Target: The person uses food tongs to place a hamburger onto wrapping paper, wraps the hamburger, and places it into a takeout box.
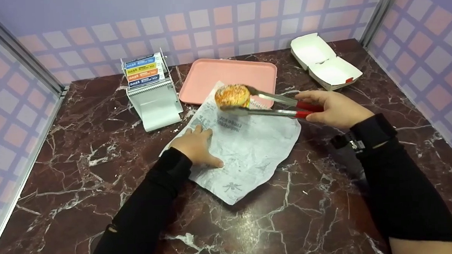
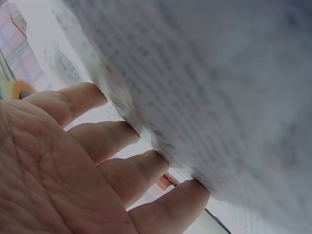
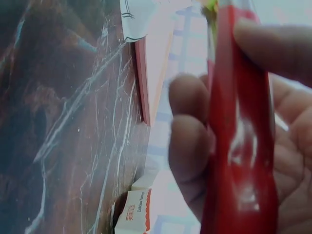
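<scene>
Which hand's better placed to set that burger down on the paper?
Probably the right hand: it grips the red-handled tongs, which hold the burger. The left hand only touches the paper.

You have two bare hands at work here: one left hand and one right hand. Count two black fabric sleeves and two black wrist straps, one of each per arm. You have one pair of silver metal tongs with red grips, made of two arms, and one round golden-brown bun. You can count one printed white paper sheet, one rectangular pink tray, one open white cardboard box with two hinged halves, and one white stand. On that stand you see four coloured printed bands: two blue, one yellow, one orange. Under everything you have one dark red marbled tabletop.
</scene>
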The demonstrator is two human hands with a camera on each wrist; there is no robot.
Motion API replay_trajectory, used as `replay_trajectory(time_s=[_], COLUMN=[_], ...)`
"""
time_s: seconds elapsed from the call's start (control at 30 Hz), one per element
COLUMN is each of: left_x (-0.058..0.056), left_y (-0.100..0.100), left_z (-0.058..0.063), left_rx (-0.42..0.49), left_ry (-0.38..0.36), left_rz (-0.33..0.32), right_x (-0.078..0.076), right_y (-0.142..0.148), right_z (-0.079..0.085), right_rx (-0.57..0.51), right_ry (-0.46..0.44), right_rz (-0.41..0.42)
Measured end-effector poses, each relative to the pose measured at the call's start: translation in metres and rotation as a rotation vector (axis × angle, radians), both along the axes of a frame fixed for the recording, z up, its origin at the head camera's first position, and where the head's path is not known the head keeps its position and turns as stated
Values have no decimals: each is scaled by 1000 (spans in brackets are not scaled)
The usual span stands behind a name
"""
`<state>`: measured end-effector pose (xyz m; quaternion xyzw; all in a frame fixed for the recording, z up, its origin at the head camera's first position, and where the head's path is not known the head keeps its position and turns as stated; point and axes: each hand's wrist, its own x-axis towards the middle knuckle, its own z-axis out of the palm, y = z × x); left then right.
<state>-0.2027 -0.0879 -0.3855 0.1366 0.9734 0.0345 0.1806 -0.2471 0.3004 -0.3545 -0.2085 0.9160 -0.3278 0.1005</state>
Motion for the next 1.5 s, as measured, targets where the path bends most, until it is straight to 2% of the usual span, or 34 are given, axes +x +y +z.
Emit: replay_trajectory(time_s=[0.17, 0.43, 0.63, 0.77, 1.03, 1.13, 1.5], left_x=[-1, 0, 0, 1, 0, 0, -1], left_y=[0, 0, 1, 1, 1, 1, 1], left_z=[0, 1, 2, 2, 1, 1, 0], left_rx=[2, 22, 23, 26, 18, 22, 28], left_ry=[-10, -21, -21, -23, -18, -16, -24], left_rz=[7, 40, 35, 36, 28, 28, 27], right_x=[3, 3, 2, 2, 19, 20, 1], right_y=[1, 4, 5, 4, -10, -12, 2], right_z=[1, -2, -5, -6, 23, 25, -6], right_rx=[51, -10, -41, -46, 14, 25, 15], right_ry=[-40, -112, -204, -235, -229, -236, -228], right_rz=[59, 158, 165, 169, 215, 209, 171])
